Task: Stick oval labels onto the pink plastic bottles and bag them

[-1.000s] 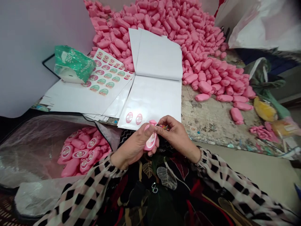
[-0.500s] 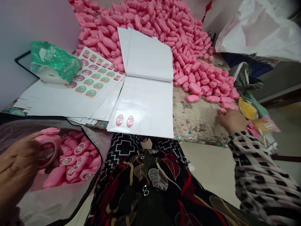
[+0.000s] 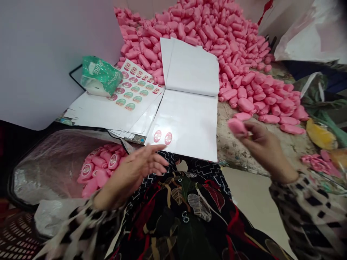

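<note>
My right hand (image 3: 261, 146) grips a small pink plastic bottle (image 3: 236, 127) above the table's front part; no label shows on the side facing me. My left hand (image 3: 145, 162) holds nothing, its fingers stretched apart near the lower edge of a white sticker sheet (image 3: 189, 124). Two oval pink stickers (image 3: 168, 138) remain on that sheet, close to its lower left corner. Left of my lap, a clear plastic bag (image 3: 51, 166) with dark edging holds several labelled pink bottles (image 3: 101, 162), partly hidden by my left forearm.
A large heap of pink bottles (image 3: 200, 25) covers the table's back and right. Printed sticker sheets (image 3: 132, 90) lie at left under a green packet (image 3: 101, 76). A yellow item (image 3: 321, 133) lies at right, and a brown basket (image 3: 18, 234) stands at lower left.
My left hand has let go of a labelled bottle and moved right from the bag to the sheet. My right hand has lifted a bottle and moved left. The view has shifted left.
</note>
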### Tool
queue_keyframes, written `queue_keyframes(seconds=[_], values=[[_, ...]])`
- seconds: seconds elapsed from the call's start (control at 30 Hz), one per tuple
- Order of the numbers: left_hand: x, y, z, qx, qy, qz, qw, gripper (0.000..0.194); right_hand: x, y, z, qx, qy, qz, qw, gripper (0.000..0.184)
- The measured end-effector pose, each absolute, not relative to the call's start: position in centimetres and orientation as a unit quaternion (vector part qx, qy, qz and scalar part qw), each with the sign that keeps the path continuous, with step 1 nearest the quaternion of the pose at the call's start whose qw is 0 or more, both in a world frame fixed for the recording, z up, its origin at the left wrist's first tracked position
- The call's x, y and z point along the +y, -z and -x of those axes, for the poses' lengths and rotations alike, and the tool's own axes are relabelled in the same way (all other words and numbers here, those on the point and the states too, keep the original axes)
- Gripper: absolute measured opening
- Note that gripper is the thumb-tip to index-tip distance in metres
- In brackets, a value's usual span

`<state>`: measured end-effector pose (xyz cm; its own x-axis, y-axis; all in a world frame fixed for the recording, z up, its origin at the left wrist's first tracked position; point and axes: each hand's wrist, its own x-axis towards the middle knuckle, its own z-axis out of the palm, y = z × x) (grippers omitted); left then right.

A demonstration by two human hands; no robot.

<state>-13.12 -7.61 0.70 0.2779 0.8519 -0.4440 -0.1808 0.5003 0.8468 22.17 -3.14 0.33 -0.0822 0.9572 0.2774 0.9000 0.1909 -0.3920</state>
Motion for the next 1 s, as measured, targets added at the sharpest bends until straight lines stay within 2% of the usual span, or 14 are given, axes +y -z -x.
queue_keyframes(seconds=[0.1, 0.2, 0.27, 0.37, 0.43, 0.5, 0.63, 0.7, 0.77, 0.87, 1.0], values=[[-6.4, 1.1, 10.9, 0.339, -0.265, -0.22, 0.876, 0.063, -4.9, -1.6, -14.7, -0.842, -0.091, 0.468, 0.253, 0.038], [-6.2, 2.5, 10.2, 0.242, -0.219, -0.151, 0.933, 0.07, -6.3, -2.3, -10.5, -0.906, -0.142, 0.35, 0.192, 0.041], [-6.6, 3.0, 10.6, 0.227, -0.228, -0.14, 0.936, 0.057, -6.4, -2.7, -9.4, -0.901, -0.208, 0.331, 0.189, 0.041], [-7.4, 2.7, 11.7, 0.278, -0.284, -0.169, 0.902, 0.033, -5.4, -2.5, -9.0, -0.842, -0.297, 0.381, 0.239, 0.038], [-7.6, 2.2, 12.4, 0.349, -0.332, -0.219, 0.848, 0.028, -4.2, -1.6, -8.9, -0.803, -0.295, 0.454, 0.247, 0.028], [-7.4, 1.8, 12.7, 0.446, -0.378, -0.311, 0.75, 0.027, -2.9, -0.1, -8.5, -0.783, -0.259, 0.519, 0.225, 0.027], [-6.6, 1.7, 12.7, 0.572, -0.371, -0.595, 0.426, 0.017, -1.3, 2.5, -7.2, -0.782, -0.186, 0.565, 0.185, 0.019], [-6.5, 2.1, 12.5, 0.56, -0.306, -0.708, 0.304, 0.027, -1.0, 2.9, -6.5, -0.784, -0.157, 0.574, 0.174, 0.02], [-6.6, 2.6, 12.2, 0.546, -0.227, -0.769, 0.244, 0.04, -0.9, 2.9, -6.0, -0.79, -0.131, 0.577, 0.159, 0.021], [-7.1, 3.4, 11.9, 0.549, -0.135, -0.799, 0.205, 0.048, -0.9, 2.5, -5.5, -0.8, -0.098, 0.578, 0.127, 0.023], [-7.5, 4.1, 11.9, 0.551, -0.083, -0.813, 0.17, 0.059, -0.7, 2.1, -5.2, -0.81, -0.075, 0.575, 0.092, 0.025]])
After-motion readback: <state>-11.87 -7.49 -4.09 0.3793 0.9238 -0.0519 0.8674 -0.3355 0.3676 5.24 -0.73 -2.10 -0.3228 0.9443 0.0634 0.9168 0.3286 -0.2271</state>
